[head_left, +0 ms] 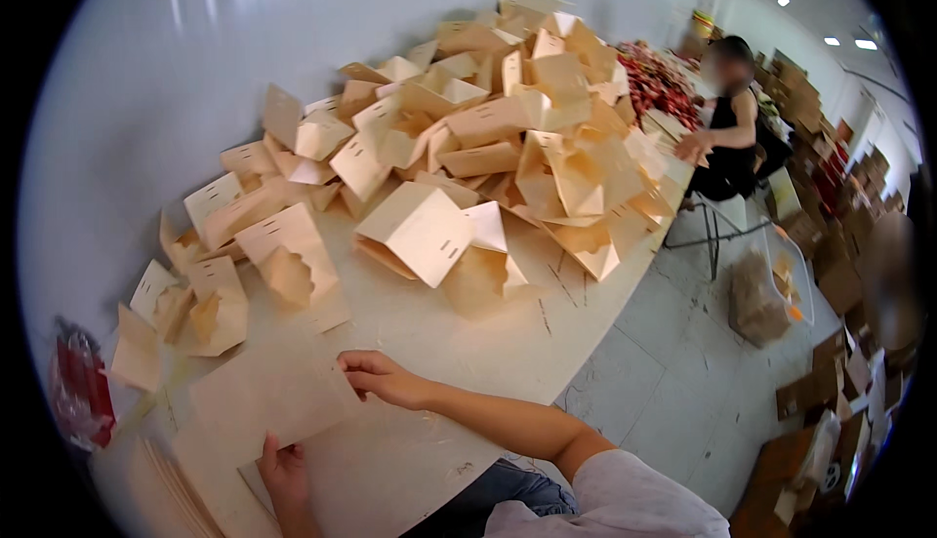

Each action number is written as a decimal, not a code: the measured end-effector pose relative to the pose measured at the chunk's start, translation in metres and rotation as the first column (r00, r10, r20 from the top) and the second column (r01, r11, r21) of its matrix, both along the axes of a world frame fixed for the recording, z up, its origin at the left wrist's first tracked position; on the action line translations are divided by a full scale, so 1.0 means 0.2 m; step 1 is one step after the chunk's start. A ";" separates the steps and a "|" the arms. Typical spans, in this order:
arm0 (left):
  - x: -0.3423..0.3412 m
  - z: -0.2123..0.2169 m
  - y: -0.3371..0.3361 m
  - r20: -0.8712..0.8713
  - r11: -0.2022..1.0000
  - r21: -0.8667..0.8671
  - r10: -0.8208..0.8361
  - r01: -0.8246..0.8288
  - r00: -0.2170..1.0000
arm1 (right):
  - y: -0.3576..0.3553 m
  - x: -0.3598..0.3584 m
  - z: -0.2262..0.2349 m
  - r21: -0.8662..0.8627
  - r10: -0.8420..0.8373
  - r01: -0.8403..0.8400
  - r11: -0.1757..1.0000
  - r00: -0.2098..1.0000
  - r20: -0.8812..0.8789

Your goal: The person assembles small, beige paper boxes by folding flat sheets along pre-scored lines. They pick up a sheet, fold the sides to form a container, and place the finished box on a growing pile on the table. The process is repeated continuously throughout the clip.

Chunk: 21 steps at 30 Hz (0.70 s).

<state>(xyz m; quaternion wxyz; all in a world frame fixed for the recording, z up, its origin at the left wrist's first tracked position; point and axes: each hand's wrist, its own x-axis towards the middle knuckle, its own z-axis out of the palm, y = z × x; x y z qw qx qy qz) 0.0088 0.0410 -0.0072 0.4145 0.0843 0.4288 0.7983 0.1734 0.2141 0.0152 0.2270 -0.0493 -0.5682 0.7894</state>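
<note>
Card sheet (273, 392): where is it?

Near end of the bench (410, 460), in front of the wearer, flat and unfolded, over what look like stacked flat sheets (161, 489) at lower left.

And the grip?

Both hands grasp it. Right hand (383, 379) pinches the right-hand edge; left hand (283, 470) has the near edge, some fingers hidden.

What could go wrong?

Bending, I judge. If the two hands pull unevenly, thin card could crease off its line. Pushed farther out, the sheet could knock the nearest folded piece (293, 255), which sits just beyond it. A bump there might also unsettle the heap of folded cards (488, 128), loosely piled and leaning every way.

Edges and room?

Wall (176, 99) backs the heap. Bench's right edge slants away toward a seated co-worker (737, 123) at the far end; past that edge, floor (634, 382) and a tub (761, 294). Best room for moving: bare bench right of the right hand, between heap and edge. Far side and left look crowded.
</note>
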 end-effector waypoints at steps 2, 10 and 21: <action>0.01 -0.01 -0.03 0.011 1.000 0.002 0.021 -0.021 1.000 | -0.01 0.00 -0.01 -0.001 0.026 -0.026 1.000 1.000 0.015; 0.05 -0.07 -0.06 -0.149 0.981 -0.083 -0.189 0.178 0.971 | -0.11 0.03 0.00 0.262 -0.309 0.332 0.906 0.943 -0.124; 0.05 -0.05 -0.03 -0.179 0.998 -0.028 -0.055 0.050 0.982 | 0.00 -0.01 -0.07 -0.180 -0.052 0.073 0.981 0.992 0.117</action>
